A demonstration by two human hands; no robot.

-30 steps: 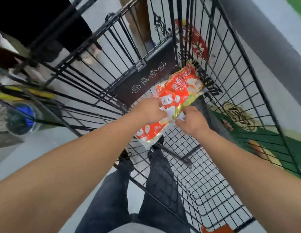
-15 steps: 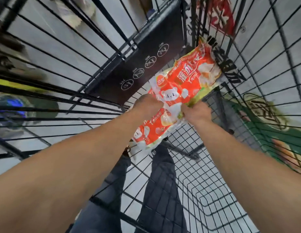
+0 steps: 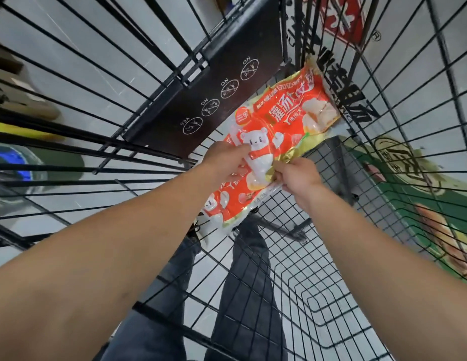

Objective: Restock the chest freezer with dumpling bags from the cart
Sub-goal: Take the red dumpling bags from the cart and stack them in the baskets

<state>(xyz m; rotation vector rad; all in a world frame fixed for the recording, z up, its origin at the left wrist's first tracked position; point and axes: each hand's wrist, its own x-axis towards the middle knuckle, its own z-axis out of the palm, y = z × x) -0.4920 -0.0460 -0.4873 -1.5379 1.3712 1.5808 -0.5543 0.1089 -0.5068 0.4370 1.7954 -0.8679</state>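
Two red-orange dumpling bags with a white bear print lie overlapping on the floor of the black wire cart [image 3: 318,277]. The upper bag [image 3: 292,113] reaches toward the cart's far corner. The lower bag [image 3: 227,201] sticks out below my hands. My left hand [image 3: 227,158] grips the upper bag on its left side, over the bear. My right hand [image 3: 296,175] pinches the gold right edge of that bag. Both arms reach deep into the cart basket.
A dark child-seat flap [image 3: 209,95] with white warning icons stands behind the bags. Wire walls close in on the left and right. My legs in dark trousers [image 3: 243,295] show through the cart floor. A green printed panel [image 3: 414,194] lies outside on the right.
My view has dropped closer into the cart. My hands have tightened on the bag, the left sliding up onto the bear print and the right pinching the gold edge.
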